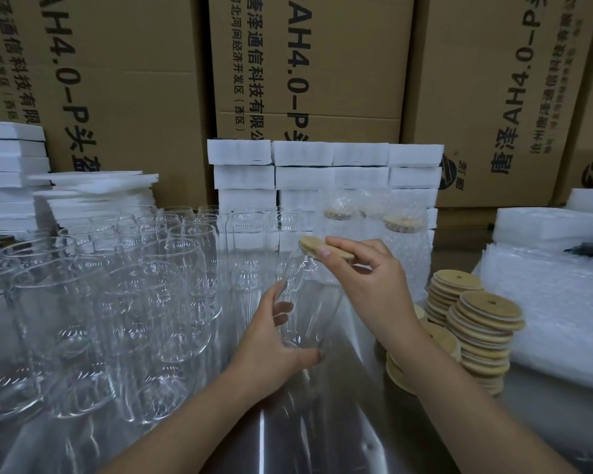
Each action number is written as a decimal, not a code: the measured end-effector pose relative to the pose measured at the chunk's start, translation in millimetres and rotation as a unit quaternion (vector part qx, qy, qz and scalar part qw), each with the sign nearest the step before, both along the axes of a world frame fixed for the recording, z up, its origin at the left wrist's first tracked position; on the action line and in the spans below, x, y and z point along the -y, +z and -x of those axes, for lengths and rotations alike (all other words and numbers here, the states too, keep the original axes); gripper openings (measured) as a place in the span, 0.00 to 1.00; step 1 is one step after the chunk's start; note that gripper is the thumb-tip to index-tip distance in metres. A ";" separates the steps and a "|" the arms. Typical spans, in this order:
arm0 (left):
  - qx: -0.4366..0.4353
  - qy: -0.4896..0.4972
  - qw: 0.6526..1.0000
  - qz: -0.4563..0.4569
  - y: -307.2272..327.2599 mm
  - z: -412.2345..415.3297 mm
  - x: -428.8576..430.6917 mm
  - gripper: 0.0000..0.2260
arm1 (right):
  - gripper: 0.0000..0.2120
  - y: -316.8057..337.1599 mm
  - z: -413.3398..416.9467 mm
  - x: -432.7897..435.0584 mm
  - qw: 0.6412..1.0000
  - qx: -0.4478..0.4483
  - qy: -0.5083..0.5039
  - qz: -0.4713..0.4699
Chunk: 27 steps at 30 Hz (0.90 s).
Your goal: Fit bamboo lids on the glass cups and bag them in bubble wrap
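- Head view: your left hand (274, 343) grips the glass cup (305, 302) low on its body. The fingers curl round the far side and the thumb sits under the base.
- The cup's long axis runs from that base, close to you, up and away to the open mouth, so it tilts instead of standing on the steel table (356, 422).
- Your right hand (370, 282) pinches a bamboo lid (326, 249) by its edge, thumb on the near side and fingers over the top.
- The lid is directly over the cup's mouth and tilted, not yet seated. I cannot tell whether it touches the rim.
- In my judgement, the coming move depends on setting the lid's face square to the cup's axis, then pressing down along it. The right hand is the nearer one to the mouth.
- Right of the held cup, the lid stacks (480, 323) stand in leaning columns.
- Further right of the cup lies a pile of bubble wrap (562, 302).
- Behind the cup stand bagged cups (374, 234), each with a lid showing through its wrap.
- Left of the cup, the bare cups (134, 285) stand crowded together and hold nothing.
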State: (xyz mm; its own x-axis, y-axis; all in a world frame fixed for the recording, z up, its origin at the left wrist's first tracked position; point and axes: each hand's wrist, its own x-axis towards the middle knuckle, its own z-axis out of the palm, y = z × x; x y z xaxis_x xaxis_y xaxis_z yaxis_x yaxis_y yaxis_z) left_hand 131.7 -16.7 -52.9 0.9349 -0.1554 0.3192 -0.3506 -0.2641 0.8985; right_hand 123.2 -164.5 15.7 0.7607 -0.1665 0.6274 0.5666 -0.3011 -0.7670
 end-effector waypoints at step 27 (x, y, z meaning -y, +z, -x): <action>-0.026 0.019 0.996 0.082 -0.3 -12.1 -4.0 0.42 | 0.18 83.8 9.7 147.4 0.745 -0.362 -0.403 0.389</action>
State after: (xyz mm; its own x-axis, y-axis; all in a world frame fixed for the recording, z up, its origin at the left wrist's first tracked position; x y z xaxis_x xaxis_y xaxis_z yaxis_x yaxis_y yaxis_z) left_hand 143.8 -12.8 -53.2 0.9549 -0.0692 0.2887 -0.2954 -0.1250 0.9472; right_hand 113.4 -311.9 99.6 0.7962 -0.5525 0.2466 -0.5166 -0.8329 -0.1985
